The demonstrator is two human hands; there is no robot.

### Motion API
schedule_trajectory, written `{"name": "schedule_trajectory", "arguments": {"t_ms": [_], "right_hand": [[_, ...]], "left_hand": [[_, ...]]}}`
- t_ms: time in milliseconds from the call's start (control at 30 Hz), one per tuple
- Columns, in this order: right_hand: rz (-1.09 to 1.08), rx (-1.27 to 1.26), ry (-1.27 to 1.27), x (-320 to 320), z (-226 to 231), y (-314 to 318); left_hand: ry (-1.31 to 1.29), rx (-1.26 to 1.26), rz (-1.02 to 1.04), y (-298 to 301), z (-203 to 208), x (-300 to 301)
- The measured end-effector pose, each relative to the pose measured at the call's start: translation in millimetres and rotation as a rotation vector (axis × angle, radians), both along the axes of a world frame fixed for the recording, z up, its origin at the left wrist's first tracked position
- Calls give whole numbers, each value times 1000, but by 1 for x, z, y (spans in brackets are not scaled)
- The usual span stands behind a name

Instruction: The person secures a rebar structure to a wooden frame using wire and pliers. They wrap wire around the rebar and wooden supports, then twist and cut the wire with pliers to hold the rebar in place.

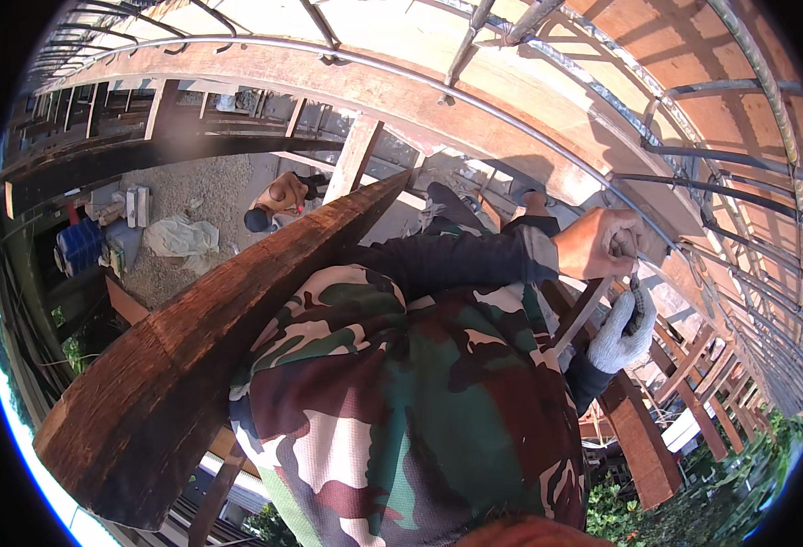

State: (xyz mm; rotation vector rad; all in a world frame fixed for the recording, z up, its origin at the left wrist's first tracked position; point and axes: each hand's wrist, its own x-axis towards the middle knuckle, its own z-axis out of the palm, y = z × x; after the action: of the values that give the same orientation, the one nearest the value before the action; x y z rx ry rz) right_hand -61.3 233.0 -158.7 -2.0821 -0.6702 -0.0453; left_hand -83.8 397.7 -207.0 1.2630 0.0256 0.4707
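My left hand point(600, 243), bare below a dark sleeve, reaches across to the right side of the view. Its fingers are curled closed beside a long thin steel bar point(547, 137), and what they pinch is hidden. Just below it is my right hand point(622, 335) in a white knitted glove. The gloved fingers curl around a dark grey, ribbed, narrow thing point(637, 305) whose kind I cannot make out. Both hands are close together at the edge of the steel bar cage point(748, 242).
A thick wooden beam point(192, 342) slants past my left side. Formwork boards point(319, 77) run along the far side under steel bars. Far below, another person point(278, 199) bends over gravel ground point(178, 187), near a blue container point(79, 246) and a pale sheet point(181, 237). Timber props point(638, 438) stand at lower right.
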Motion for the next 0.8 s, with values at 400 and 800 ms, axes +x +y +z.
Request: {"name": "schedule_trajectory", "arguments": {"t_ms": [400,800], "right_hand": [[254,-574,-355,19,9,14],[8,-546,-360,11,7,6]], "left_hand": [[-105,1215,420,-10,-14,-17],[-104,1062,184,-1,-16,-17]]}}
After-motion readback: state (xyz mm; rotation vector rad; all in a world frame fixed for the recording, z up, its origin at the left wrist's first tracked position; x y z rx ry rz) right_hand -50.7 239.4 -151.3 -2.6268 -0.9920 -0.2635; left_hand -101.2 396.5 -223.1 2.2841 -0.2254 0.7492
